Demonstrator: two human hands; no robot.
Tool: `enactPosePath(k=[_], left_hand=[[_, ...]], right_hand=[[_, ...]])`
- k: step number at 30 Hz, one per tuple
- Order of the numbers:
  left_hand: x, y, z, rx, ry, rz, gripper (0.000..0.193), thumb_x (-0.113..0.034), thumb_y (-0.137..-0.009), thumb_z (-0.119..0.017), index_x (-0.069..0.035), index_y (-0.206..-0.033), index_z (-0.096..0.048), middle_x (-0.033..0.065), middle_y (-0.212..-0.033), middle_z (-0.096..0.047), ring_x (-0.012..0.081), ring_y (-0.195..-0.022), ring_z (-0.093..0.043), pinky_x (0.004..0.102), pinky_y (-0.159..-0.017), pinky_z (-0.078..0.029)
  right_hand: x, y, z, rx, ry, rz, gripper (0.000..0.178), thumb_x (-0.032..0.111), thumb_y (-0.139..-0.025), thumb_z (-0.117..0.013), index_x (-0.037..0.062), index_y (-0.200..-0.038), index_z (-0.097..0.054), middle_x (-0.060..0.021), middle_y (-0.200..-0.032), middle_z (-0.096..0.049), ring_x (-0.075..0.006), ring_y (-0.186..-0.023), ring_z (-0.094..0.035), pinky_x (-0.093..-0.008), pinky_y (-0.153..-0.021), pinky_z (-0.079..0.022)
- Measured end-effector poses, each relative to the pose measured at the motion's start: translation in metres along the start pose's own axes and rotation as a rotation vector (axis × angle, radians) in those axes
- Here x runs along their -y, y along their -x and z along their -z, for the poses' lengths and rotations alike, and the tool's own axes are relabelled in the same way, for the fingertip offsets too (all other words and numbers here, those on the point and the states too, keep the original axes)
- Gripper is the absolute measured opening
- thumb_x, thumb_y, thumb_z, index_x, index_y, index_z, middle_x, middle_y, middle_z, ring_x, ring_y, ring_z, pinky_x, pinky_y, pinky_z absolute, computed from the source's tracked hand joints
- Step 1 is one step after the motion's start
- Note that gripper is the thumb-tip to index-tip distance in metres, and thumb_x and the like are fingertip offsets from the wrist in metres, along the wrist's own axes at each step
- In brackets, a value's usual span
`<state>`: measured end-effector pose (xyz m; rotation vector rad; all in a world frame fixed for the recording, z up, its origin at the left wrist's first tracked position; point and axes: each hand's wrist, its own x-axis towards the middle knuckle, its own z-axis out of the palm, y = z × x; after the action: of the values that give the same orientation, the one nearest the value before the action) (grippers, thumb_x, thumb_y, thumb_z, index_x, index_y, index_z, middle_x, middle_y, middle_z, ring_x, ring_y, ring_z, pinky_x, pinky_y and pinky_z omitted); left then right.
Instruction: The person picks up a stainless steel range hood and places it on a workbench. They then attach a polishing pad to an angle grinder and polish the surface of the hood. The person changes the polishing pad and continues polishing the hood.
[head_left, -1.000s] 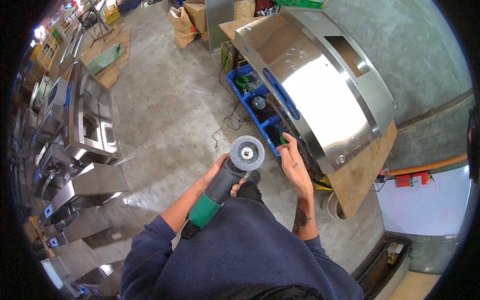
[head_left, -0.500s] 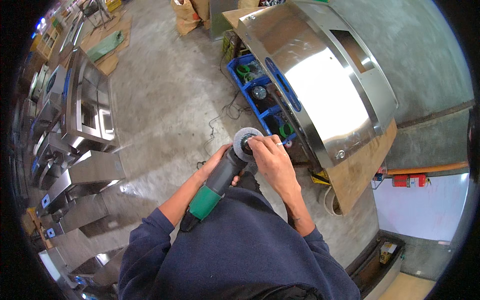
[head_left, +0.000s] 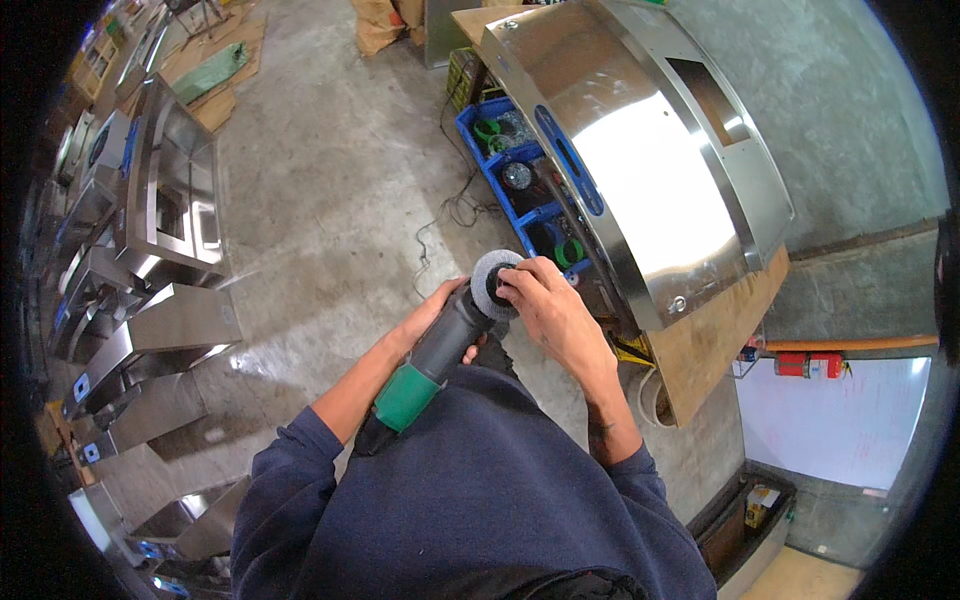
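Note:
A black and green angle grinder (head_left: 432, 352) lies tilted across the front of my body, its head pointing up and to the right. My left hand (head_left: 440, 308) is wrapped round the grinder near its head, with fingertips showing on the far side of the body. A grey round abrasive disc (head_left: 487, 283) sits on the grinder's head, facing up. At the dark centre of the disc, the fingers of my right hand (head_left: 545, 305) are pinched together. They cover most of the hub, so whatever small part they grip is hidden.
A large polished steel panel (head_left: 640, 180) rests on a wooden board (head_left: 725, 345) at the right. Blue bins (head_left: 488, 160) stand beneath it. Several steel housings (head_left: 180, 190) line the left floor. A cable (head_left: 450, 213) lies on the floor ahead; a fire extinguisher (head_left: 800, 366) is at the far right.
My right hand keeps its pinch at the disc's centre, with the wrist slightly turned. The grinder stays in my left hand. The view has shifted a little.

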<state>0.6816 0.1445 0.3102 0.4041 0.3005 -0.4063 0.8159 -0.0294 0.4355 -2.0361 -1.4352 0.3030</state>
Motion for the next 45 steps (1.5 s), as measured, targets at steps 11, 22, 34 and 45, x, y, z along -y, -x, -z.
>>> enactPosePath(k=[11, 22, 34, 45], left_hand=[[0.002, 0.004, 0.001, 0.027, 0.037, -0.005, 0.065, -0.056, -0.112, -0.028, 0.002, -0.123, -0.056, 0.0211, -0.086, -0.07, 0.0334, -0.063, -0.073, 0.0427, -0.055, -0.064], [-0.001, 0.008, -0.002, 0.032, 0.023, 0.004, 0.071, -0.06, -0.11, -0.029, 0.003, -0.121, -0.059, 0.0218, -0.086, -0.07, 0.0317, -0.064, -0.073, 0.0427, -0.056, -0.064], [-0.002, 0.005, -0.002, 0.042, -0.017, -0.002, 0.067, -0.057, -0.111, -0.028, 0.003, -0.124, -0.056, 0.0223, -0.086, -0.07, 0.0319, -0.063, -0.073, 0.0428, -0.055, -0.064], [0.0, 0.0, 0.002, 0.069, -0.008, 0.013, 0.068, -0.058, -0.111, -0.029, 0.002, -0.122, -0.059, 0.0225, -0.085, -0.07, 0.0327, -0.063, -0.073, 0.0438, -0.055, -0.064]], right_hand=[[0.005, 0.0, 0.007, -0.031, 0.115, 0.108, 0.037, -0.004, -0.087, -0.07, 0.0031, -0.123, -0.067, -0.0134, -0.115, -0.064, -0.033, -0.108, -0.064, -0.0444, -0.093, -0.055], [0.008, -0.001, 0.016, -0.005, 0.247, 0.115, 0.028, -0.001, -0.087, -0.073, 0.0042, -0.114, -0.071, -0.0107, -0.107, -0.061, -0.0299, -0.101, -0.06, -0.0416, -0.089, -0.053], [0.007, -0.005, 0.016, -0.137, 0.329, 0.1, 0.019, 0.015, -0.09, -0.076, 0.0026, -0.103, -0.069, -0.0111, -0.097, -0.056, -0.0293, -0.091, -0.056, -0.0405, -0.078, -0.051], [0.015, -0.001, 0.025, -0.168, 0.326, 0.143, 0.016, 0.017, -0.09, -0.078, 0.0041, -0.091, -0.07, -0.0094, -0.09, -0.055, -0.028, -0.087, -0.058, -0.0391, -0.071, -0.051]])
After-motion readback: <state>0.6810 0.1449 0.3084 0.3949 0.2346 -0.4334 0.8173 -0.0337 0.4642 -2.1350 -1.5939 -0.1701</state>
